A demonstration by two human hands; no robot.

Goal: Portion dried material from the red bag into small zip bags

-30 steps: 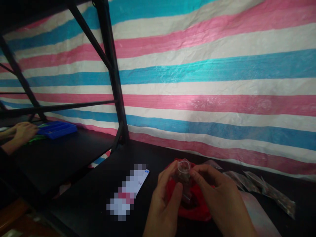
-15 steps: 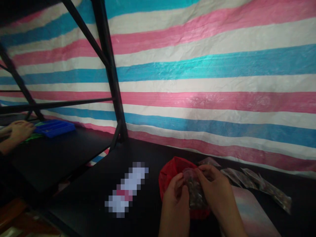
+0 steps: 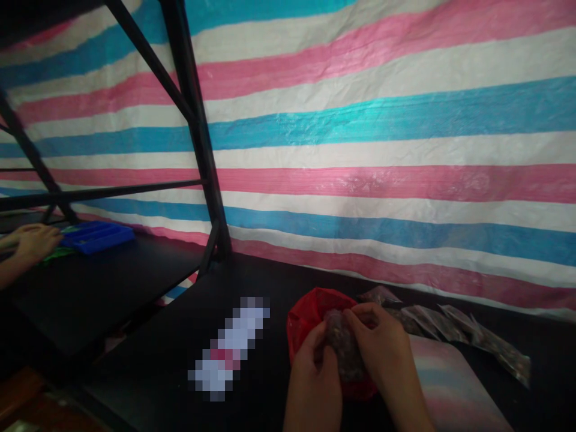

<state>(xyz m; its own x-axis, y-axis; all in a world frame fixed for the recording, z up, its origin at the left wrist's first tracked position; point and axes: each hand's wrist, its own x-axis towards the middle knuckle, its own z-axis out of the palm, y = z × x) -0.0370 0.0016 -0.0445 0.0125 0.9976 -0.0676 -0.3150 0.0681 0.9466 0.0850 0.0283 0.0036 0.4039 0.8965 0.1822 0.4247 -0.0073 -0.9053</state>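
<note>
Between my two hands is a small clear plastic bag (image 3: 344,348) filled with small dark pieces, too blurred to name. My left hand (image 3: 315,366) pinches its left upper edge. On the opposite side, the fingers of my right hand (image 3: 375,336) close on the bag's upper right edge. Directly beneath lies a red plastic bag (image 3: 308,318) with its mouth spread wide; my hands and the small bag cover part of it. Several similar filled clear bags (image 3: 450,324) lie in a row to the right, beyond my right hand.
A pale striped sheet (image 3: 450,378) lies right of my hands on the black table (image 3: 157,366). A pixelated strip (image 3: 231,348) is on the left. Another person's hands (image 3: 36,243) are beside a blue tray (image 3: 99,236). A black metal frame (image 3: 204,174) stands before the striped tarp (image 3: 382,132).
Both hands and the clear bag have shifted slightly left and down over the red bag. The clear bag's top looks more bunched between the fingers. The view has moved a little.
</note>
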